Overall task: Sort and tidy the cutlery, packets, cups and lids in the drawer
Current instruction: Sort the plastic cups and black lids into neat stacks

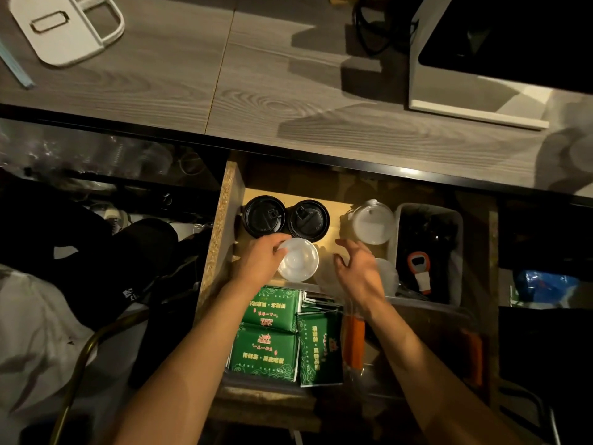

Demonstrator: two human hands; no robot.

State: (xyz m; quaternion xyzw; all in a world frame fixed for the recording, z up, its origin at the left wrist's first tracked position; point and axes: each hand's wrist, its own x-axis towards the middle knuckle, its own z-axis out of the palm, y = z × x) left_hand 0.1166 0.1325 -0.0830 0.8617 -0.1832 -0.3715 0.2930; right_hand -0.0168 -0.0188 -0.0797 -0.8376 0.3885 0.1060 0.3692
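Left hand (261, 256) fingers grip white lid (298, 260) below 2 black lids (287, 218); right hand (356, 268) spread, empty, bare drawer (224, 220) floor between.

a grey wood-grain countertop (256, 101) runs across the upper part of the view. on its far left lies a flat white tray (64, 27) with a handle opening, with a pale blue strip (16, 67) beside it at the edge. at the right stands a white appliance (475, 101) with a dark front, black cables (372, 24) behind it. left of the counter are a black garment (128, 258) and a curved brass-coloured chair frame (83, 358).
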